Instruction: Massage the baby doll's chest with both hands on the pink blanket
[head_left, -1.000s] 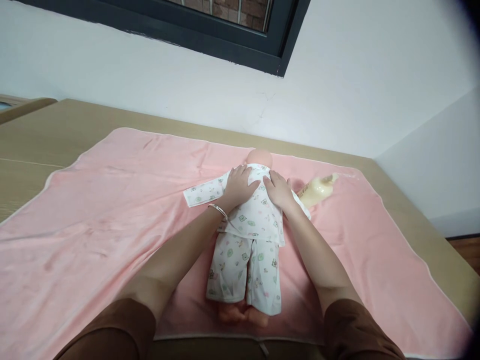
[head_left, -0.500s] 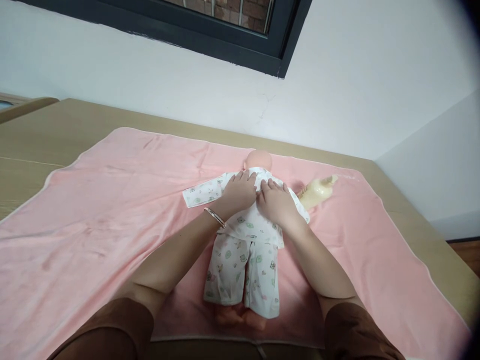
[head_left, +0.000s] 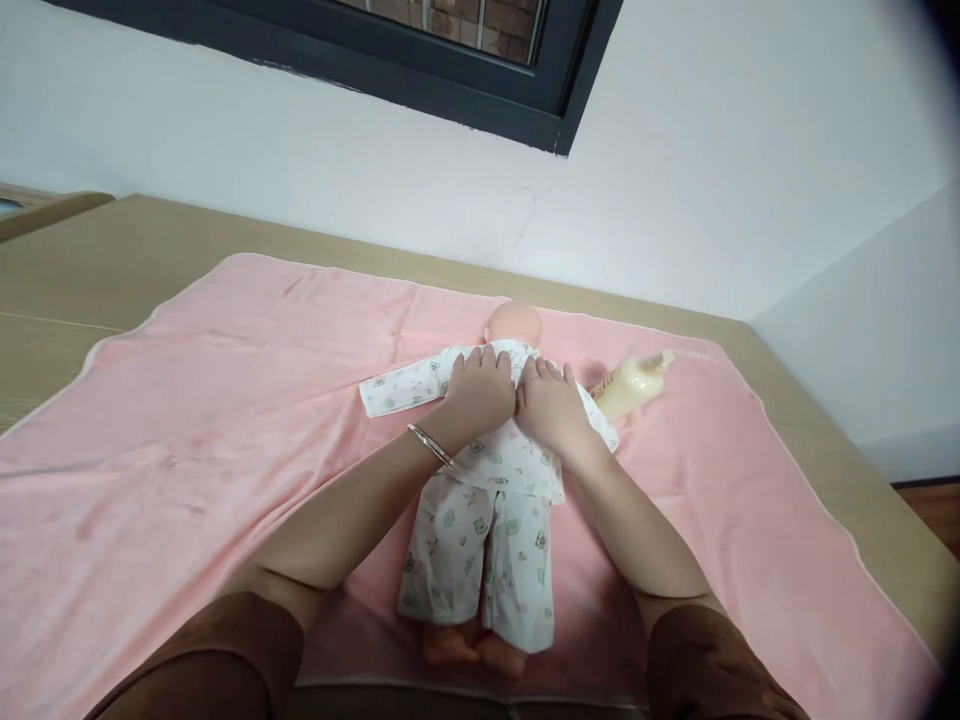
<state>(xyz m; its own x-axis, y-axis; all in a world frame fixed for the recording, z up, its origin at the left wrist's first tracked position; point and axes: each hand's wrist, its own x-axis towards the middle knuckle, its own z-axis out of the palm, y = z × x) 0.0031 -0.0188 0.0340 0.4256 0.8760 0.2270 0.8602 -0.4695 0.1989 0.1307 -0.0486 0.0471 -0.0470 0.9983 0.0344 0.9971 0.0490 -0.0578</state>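
A baby doll point(head_left: 514, 322) lies on its back on a pink blanket point(head_left: 225, 400), dressed in a white printed top point(head_left: 507, 455) and matching trousers point(head_left: 480, 560). My left hand point(head_left: 478, 388), with a bangle on the wrist, lies flat on the doll's chest, fingers together pointing toward the head. My right hand point(head_left: 550, 403) rests beside it on the chest, fingers stretched out and touching the left hand. The top's empty left sleeve point(head_left: 397, 386) lies spread on the blanket. The doll's bare arm point(head_left: 628, 388) sticks out at the right. Its bare feet point(head_left: 472, 650) show below the trousers.
The blanket covers a tan wooden surface point(head_left: 112, 260) that runs to a white wall point(head_left: 675, 180). A dark window frame point(head_left: 450, 80) is above. The surface's right edge drops to a wooden floor point(head_left: 930, 505).
Both hands have slid a little toward me and closer together on the doll's chest, so more of its head shows. The doll and its clothes have shifted slightly toward me.
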